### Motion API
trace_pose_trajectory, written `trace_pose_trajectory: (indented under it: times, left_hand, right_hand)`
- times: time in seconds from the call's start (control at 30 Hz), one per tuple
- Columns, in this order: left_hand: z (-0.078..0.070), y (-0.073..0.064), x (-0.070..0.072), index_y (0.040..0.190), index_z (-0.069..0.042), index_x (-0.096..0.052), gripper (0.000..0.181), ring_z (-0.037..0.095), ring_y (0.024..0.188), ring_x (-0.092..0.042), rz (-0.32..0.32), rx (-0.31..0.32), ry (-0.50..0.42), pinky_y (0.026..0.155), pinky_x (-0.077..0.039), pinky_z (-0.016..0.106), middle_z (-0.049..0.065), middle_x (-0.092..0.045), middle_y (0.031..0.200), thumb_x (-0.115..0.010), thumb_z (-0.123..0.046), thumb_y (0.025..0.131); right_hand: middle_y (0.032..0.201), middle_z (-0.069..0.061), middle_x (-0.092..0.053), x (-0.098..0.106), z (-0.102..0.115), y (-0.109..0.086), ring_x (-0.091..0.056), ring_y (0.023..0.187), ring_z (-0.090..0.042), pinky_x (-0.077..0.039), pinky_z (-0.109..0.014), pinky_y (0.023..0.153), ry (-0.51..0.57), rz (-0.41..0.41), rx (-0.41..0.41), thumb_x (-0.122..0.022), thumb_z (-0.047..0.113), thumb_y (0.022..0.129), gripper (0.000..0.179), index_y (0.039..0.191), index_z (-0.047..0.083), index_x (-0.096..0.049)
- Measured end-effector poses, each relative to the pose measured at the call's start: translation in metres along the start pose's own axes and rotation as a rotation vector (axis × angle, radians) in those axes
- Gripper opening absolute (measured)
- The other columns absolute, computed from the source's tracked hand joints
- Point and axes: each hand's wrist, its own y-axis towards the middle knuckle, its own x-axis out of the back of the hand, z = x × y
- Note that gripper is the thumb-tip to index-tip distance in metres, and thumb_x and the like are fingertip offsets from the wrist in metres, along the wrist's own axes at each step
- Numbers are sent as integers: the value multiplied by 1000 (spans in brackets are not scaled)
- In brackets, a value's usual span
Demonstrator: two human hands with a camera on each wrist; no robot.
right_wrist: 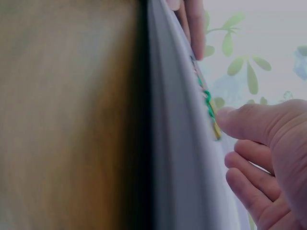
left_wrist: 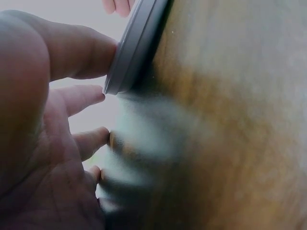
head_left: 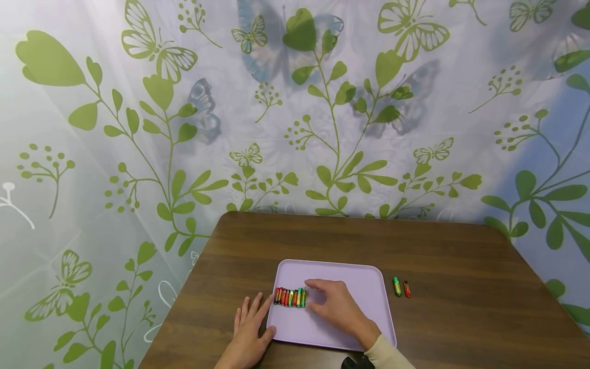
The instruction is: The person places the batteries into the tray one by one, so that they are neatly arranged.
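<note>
A row of several red, black and green batteries (head_left: 290, 298) lies side by side at the left of a lilac tray (head_left: 361, 279). My left hand (head_left: 250, 330) rests at the tray's left rim, its fingers extended on the table and its thumb touching the edge. In the left wrist view the thumb presses at the tray rim (left_wrist: 130, 48). My right hand (head_left: 340, 309) hovers over the tray at the row's right end, thumb and index finger spread apart. The right wrist view shows its thumb (right_wrist: 235, 122) beside the end battery (right_wrist: 216, 129), with nothing gripped.
To the right of the tray, a thicker green battery (head_left: 397, 287) and a slim red one (head_left: 407, 289) lie on the brown wooden table (head_left: 451, 307). A dark object (head_left: 357, 363) shows at the near edge, by the right sleeve. A leaf-patterned curtain (head_left: 276, 128) hangs behind the table.
</note>
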Motion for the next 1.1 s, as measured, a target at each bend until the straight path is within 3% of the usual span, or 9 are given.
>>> trace_pose_trajectory:
  times: [0.27, 0.53, 0.73, 1.1]
  left_hand:
    - [0, -1, 0, 166, -13, -48, 73, 62, 164, -2, -2, 2, 6, 127, 6, 79, 30, -29, 176, -74, -16, 98]
    - [-1, -1, 0, 166, -14, -48, 72, 62, 164, -2, -3, 4, 9, 127, 6, 79, 29, -29, 177, -74, -17, 99]
    - [0, 0, -1, 166, -13, -48, 73, 63, 164, -2, -11, 4, 8, 127, 6, 79, 30, -29, 176, -74, -16, 98]
    - [7, -1, -6, 163, -12, -51, 71, 68, 160, -4, -60, -60, -32, 123, 7, 82, 37, -31, 172, -74, -15, 96]
  right_hand:
    - [128, -4, -82, 28, -10, -8, -81, 109, -27, -65, -41, 96, 84, 46, -76, -94, 13, 84, 50, 131, 8, -79]
    - [131, -2, -81, 64, -35, -20, -80, 112, -29, -65, -41, 99, 93, 92, -49, -95, 23, 86, 52, 133, 9, -79]
    - [131, -2, -81, 93, -56, -33, -81, 112, -30, -64, -32, 100, 91, 55, -34, -97, 24, 83, 54, 132, 9, -79]
    - [129, 0, -82, 138, -79, -58, -82, 111, -28, -62, -23, 96, -38, 28, -36, -98, 25, 82, 55, 132, 10, -79]
